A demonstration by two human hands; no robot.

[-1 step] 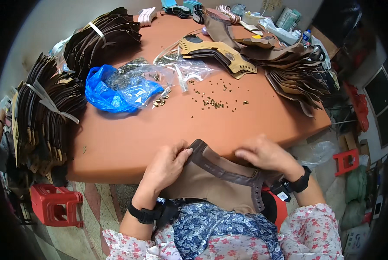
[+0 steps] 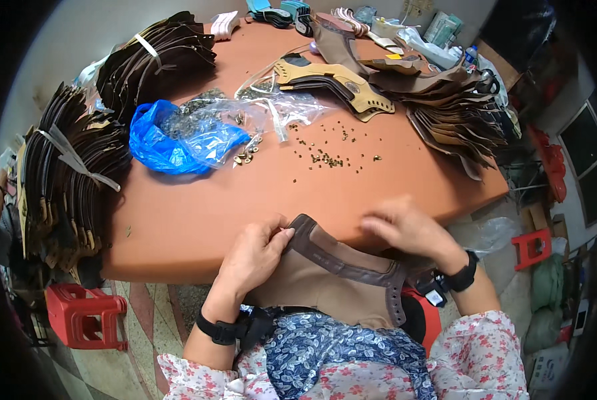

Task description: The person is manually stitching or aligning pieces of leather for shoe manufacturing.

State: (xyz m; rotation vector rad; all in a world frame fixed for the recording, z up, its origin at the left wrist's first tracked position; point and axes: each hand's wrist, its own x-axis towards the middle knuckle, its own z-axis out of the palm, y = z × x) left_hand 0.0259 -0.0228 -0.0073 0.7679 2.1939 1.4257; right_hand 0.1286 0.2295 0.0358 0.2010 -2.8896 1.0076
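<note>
A brown shoe upper with a darker leather collar and a row of eyelets rests over my lap at the table's front edge. Its top corner is pinched between the thumb and fingers of my left hand. My right hand hovers just beyond the upper's right part, apart from the collar; its fingers are smeared by motion, so what they hold, if anything, does not show. Small brass-coloured metal pieces lie scattered on the table ahead of both hands.
Tied stacks of dark shoe uppers stand on the left. A blue plastic bag and clear bags of metal pieces lie mid-table. Tan uppers and a fanned brown pile are at the far right. Red stools flank the orange-covered table.
My right hand has shifted slightly up and its fingers are more blurred. My left hand and the shoe upper stay nearly in place.
</note>
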